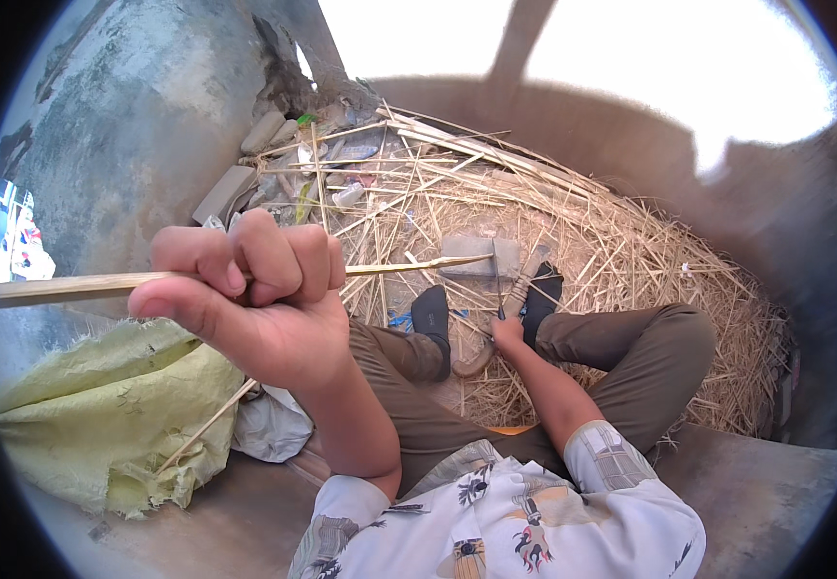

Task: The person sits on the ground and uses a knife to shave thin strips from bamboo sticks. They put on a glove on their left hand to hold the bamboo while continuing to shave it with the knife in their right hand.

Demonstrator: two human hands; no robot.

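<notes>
My left hand (264, 289) is raised at the left, fingers curled closed around a long pale bamboo strip (61, 289). The strip runs from the left edge of the view through my fist, and its narrowed far end reaches over a grey brick (466, 275) on the ground. Low between my feet, my right hand (508, 333) grips a knife by its dark handle. The thin knife blade (497, 275) points up and away from me, close to the strip's tip; whether they touch I cannot tell. My right fingers are partly hidden by the hand itself.
Bamboo strips and shavings (631, 280) cover the ground ahead and to the right. A yellow-green woven sack (109, 405) lies at the left, beside a white bag (272, 425). Bricks (225, 195) and litter stand by the grey wall (148, 106). My dark-socked feet (430, 314) flank the brick.
</notes>
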